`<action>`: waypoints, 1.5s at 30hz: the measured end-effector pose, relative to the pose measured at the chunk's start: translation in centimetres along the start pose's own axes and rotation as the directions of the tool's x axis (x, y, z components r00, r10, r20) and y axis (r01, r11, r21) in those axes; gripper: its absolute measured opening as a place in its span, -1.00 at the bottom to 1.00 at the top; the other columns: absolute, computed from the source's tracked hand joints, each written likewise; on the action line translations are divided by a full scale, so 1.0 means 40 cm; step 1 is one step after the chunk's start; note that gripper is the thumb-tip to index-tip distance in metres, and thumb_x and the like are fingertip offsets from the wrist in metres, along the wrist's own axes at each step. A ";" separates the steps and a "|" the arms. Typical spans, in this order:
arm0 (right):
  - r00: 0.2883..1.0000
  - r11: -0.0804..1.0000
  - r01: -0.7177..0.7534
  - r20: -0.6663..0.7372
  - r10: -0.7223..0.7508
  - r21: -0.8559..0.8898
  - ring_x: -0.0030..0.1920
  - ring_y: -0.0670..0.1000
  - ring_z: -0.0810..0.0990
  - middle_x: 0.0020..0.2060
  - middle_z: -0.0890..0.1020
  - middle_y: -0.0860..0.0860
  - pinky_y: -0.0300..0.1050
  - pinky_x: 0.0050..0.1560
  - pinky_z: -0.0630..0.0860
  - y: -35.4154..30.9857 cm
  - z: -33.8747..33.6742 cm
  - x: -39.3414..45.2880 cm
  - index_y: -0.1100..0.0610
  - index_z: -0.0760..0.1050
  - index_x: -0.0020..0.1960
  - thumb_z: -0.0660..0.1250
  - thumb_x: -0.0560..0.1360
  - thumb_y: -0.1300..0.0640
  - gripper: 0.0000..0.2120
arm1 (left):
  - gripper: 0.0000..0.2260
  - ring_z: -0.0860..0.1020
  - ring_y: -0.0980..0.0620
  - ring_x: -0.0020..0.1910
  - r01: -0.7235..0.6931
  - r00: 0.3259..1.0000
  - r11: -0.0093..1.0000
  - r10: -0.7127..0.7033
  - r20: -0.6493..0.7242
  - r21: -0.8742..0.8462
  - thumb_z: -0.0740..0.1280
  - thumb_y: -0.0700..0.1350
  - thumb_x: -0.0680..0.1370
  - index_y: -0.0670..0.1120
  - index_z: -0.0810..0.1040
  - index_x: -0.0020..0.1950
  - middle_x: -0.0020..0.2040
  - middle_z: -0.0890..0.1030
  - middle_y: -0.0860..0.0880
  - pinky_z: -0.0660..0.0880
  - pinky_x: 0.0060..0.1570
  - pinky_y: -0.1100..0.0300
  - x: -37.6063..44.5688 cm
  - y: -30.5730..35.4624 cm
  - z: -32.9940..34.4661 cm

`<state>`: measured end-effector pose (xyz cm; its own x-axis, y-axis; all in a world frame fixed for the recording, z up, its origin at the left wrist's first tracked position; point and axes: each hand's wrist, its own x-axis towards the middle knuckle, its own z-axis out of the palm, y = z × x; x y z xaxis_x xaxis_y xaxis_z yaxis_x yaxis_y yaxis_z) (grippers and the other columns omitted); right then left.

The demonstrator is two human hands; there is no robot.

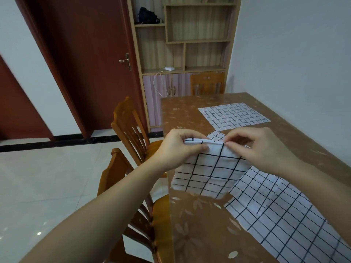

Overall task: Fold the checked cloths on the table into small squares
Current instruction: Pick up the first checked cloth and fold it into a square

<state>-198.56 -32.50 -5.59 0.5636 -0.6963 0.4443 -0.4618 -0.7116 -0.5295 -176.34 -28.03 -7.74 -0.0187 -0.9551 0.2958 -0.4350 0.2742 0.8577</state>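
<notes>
I hold a white cloth with a black check up above the table's left edge, folded over so it hangs in a doubled rectangle. My left hand pinches its top left corner and my right hand pinches its top right corner. A second checked cloth lies flat at the far end of the brown table. A third, larger checked cloth lies spread on the near right, partly behind the held one. A small checked corner shows just beyond my hands.
Two wooden chairs stand along the table's left side and a third chair at its far end. A white wall runs close along the table's right. Behind are a shelf cabinet and a red-brown door. Tiled floor lies to the left.
</notes>
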 end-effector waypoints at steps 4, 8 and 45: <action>0.998 0.998 0.038 0.060 -0.036 -0.040 -0.13 -0.13 0.60 -0.17 0.67 -0.15 -0.19 -0.11 0.50 -0.014 0.004 -0.002 -0.01 0.62 -0.06 0.49 0.40 0.11 -0.87 | -0.84 0.62 0.22 -0.01 -0.003 0.999 0.999 0.001 -0.052 -0.033 0.52 -0.16 0.46 -0.03 0.70 0.02 -0.07 0.69 0.13 0.55 0.05 0.31 -0.005 0.003 0.003; 0.998 0.997 0.067 0.007 -0.067 -0.034 -0.14 -0.10 0.61 -0.21 0.67 -0.16 -0.15 -0.11 0.50 -0.027 0.009 0.002 -0.01 0.63 -0.12 0.47 0.43 0.18 -0.90 | -0.76 0.57 0.28 0.11 0.007 0.997 0.995 -0.014 -0.071 -0.103 0.54 -0.14 0.43 0.10 0.66 0.04 0.02 0.67 0.18 0.48 0.22 0.26 -0.008 0.012 0.010; 0.933 0.870 -0.326 -0.025 0.360 0.370 -0.19 -0.02 0.66 -0.26 0.72 -0.02 -0.09 -0.05 0.58 0.074 -0.095 -0.008 -0.03 0.69 -0.09 0.49 0.42 0.17 -0.87 | -0.84 0.63 -0.07 0.13 0.213 0.958 0.865 -0.277 -0.078 -0.454 0.31 -0.07 0.61 0.01 0.69 0.06 0.08 0.70 -0.05 0.60 0.13 -0.05 0.012 0.007 -0.030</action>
<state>-202.71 -34.73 -4.54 0.3425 -0.9079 0.2415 -0.3322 -0.3575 -0.8728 -175.38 -28.26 -6.84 0.1728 -0.9818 0.0784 0.0286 0.0846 0.9960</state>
